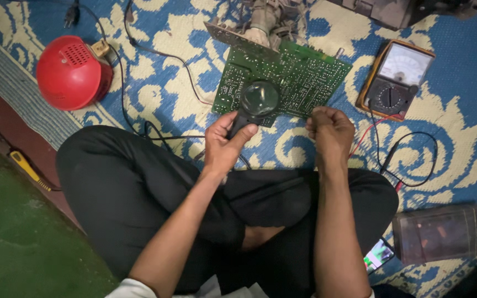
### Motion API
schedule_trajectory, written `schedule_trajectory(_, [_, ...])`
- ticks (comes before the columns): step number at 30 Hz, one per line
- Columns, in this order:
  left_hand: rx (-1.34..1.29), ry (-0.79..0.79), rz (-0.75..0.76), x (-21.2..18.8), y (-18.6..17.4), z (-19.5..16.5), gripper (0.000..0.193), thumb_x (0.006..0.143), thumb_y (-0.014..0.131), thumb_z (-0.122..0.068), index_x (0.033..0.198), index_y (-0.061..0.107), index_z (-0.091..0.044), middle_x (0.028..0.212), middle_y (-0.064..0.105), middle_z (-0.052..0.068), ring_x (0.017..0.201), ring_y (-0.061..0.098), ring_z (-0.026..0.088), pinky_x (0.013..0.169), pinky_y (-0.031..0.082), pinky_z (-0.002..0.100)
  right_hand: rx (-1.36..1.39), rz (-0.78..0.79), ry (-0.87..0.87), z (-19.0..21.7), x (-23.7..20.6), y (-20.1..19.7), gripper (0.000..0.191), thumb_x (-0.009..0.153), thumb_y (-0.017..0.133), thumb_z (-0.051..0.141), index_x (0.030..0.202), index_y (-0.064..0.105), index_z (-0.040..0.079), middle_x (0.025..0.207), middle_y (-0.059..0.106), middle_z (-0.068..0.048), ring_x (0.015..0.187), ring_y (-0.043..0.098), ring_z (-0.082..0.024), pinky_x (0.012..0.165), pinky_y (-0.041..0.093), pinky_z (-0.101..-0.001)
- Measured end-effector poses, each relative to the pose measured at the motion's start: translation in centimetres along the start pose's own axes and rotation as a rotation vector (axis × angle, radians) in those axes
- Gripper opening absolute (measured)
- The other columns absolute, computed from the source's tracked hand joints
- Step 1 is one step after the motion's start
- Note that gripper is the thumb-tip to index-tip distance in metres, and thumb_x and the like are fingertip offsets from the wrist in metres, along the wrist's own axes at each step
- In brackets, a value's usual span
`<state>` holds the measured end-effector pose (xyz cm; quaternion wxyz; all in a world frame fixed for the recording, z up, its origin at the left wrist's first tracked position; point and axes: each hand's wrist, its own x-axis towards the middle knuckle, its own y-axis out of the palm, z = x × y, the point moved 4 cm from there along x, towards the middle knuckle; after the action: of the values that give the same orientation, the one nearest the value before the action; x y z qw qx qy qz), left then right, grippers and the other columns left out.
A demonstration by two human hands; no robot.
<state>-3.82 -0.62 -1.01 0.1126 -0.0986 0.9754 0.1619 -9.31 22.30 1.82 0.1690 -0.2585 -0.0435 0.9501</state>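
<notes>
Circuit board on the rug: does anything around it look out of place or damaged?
Nothing looks broken. The green circuit board lies askew on the patterned rug, its far edge propped on other parts. The left hand holds a magnifying glass over it; the right hand grips its near edge. Meter leads trail loosely across the rug.

My legs are in loose black trousers [139,187] of plain, soft cloth — no stripe, no pattern, only folds. My forearms are bare to above the elbow, and so are my left hand [223,144] and right hand [331,132] — no watch, no ring, no glove. A white cloth shirt hem [133,289] shows at the bottom edge.
</notes>
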Motion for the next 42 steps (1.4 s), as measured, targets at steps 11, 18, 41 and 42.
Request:
schedule_trajectory(11, [-0.021,-0.017,-0.003,-0.4,0.0,0.5,0.037,0.090,0.079,-0.004,0.125,0.069,0.001,0.103,0.075,0.001,0.088,0.066,0.005,0.083,0.055,0.023,0.039,0.014,0.003,-0.8,0.3,-0.4,0.011,0.095,0.067,0.011,0.101,0.070,0.002,0.078,0.069,-0.004,0.065,0.063,-0.009,0.058,0.050,-0.0217])
schedule_trajectory(18, [0.013,-0.019,-0.020,-1.0,0.0,0.4,0.035,0.090,0.080,-0.006,0.123,0.070,0.001,0.103,0.075,0.001,0.089,0.066,0.005,0.083,0.055,0.023,0.031,0.017,-0.017,-0.9,0.6,-0.6,0.011,0.095,0.066,0.011,0.101,0.069,0.002,0.077,0.068,-0.005,0.063,0.060,-0.010,0.057,0.049,-0.0226])
schedule_trajectory(41, [-0.033,-0.017,0.024,-0.9,0.3,0.1,0.038,0.089,0.080,-0.005,0.125,0.069,0.001,0.101,0.074,0.000,0.087,0.064,0.005,0.080,0.053,0.022,0.013,-0.004,0.005,-1.3,0.2,-0.9,0.010,0.095,0.066,0.011,0.099,0.070,0.003,0.076,0.069,-0.004,0.063,0.062,-0.009,0.057,0.050,-0.0226])
schedule_trajectory(42, [-0.029,-0.019,0.028,-0.9,0.4,0.1,0.039,0.089,0.080,-0.005,0.126,0.069,0.000,0.101,0.074,0.000,0.087,0.064,0.005,0.080,0.053,0.022,0.016,-0.002,0.010,-1.3,0.1,-0.9,0.010,0.095,0.067,0.011,0.099,0.070,0.003,0.076,0.068,-0.004,0.062,0.061,-0.009,0.057,0.049,-0.0226])
